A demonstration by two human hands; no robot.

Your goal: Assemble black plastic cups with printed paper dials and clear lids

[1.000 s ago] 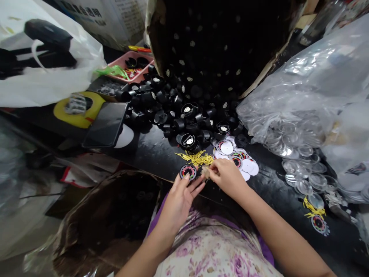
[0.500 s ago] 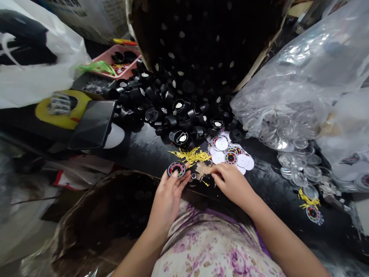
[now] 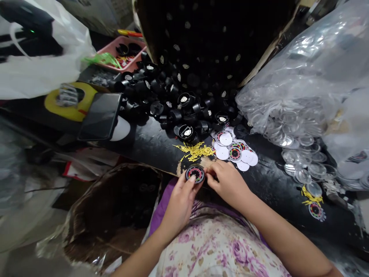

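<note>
My left hand (image 3: 180, 198) grips a round black case with a printed dial face (image 3: 198, 172), thumb resting on the face. Close against its right side is my right hand (image 3: 229, 182), thumb and fingers pinched together; whatever lies between them is too small to make out. Just beyond both hands lies a loose pile of thin yellow pointers (image 3: 197, 152). To the right of that pile, printed dial discs (image 3: 235, 154) overlap, some with their white side up. Farther back, several black round cups (image 3: 186, 132) lie heaped, many bearing small pale plates.
A clear plastic bag (image 3: 288, 82) spills transparent round covers (image 3: 305, 173) at right. On the left are a phone (image 3: 100, 117), a yellow tape roll (image 3: 53, 105) and a pink tray (image 3: 111, 48). An open sack-lined container (image 3: 72, 231) stands below the table's left edge.
My left hand has brought the dial case rightward, up to my right hand. My right hand stays pinched, now beside the case's edge. The whole view has shifted slightly.
</note>
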